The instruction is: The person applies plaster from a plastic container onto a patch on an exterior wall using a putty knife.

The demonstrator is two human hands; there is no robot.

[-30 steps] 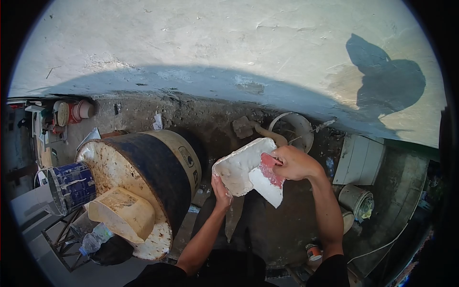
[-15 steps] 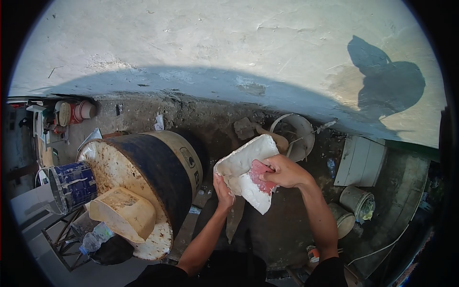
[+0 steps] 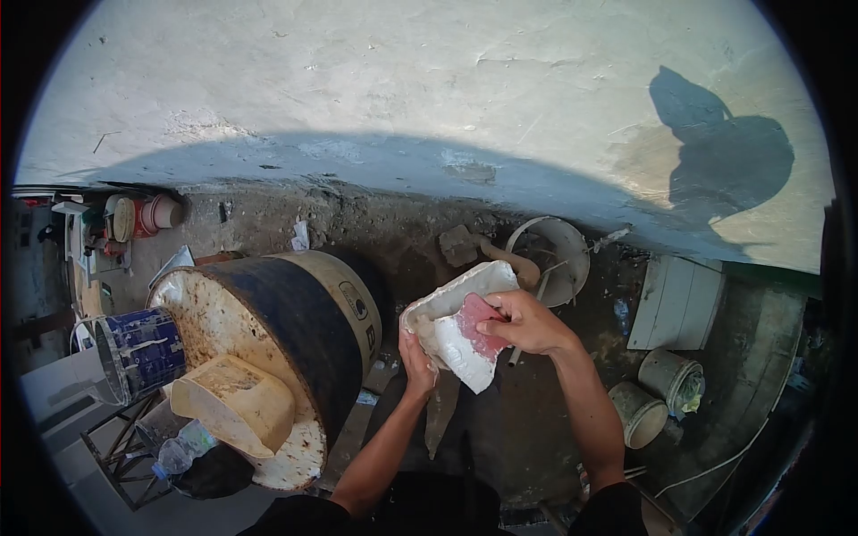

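A pale, scuffed wall (image 3: 357, 80) is filling the top, and a dark shadow (image 3: 735, 165) is falling across its right side. At left, a large dark-blue and cream drum (image 3: 290, 308) is showing a rusty lid (image 3: 201, 313). A tan plastic container (image 3: 237, 402) is resting on that lid, and a paint-smeared blue bucket (image 3: 150, 353) is sitting at its edge. A clear bottle (image 3: 183, 449) is lying near the container. A round white tub (image 3: 576, 268) is standing near the wall's foot. Farther right, two grimy pails (image 3: 661, 373) are standing side by side, near a white panelled board (image 3: 677, 304).
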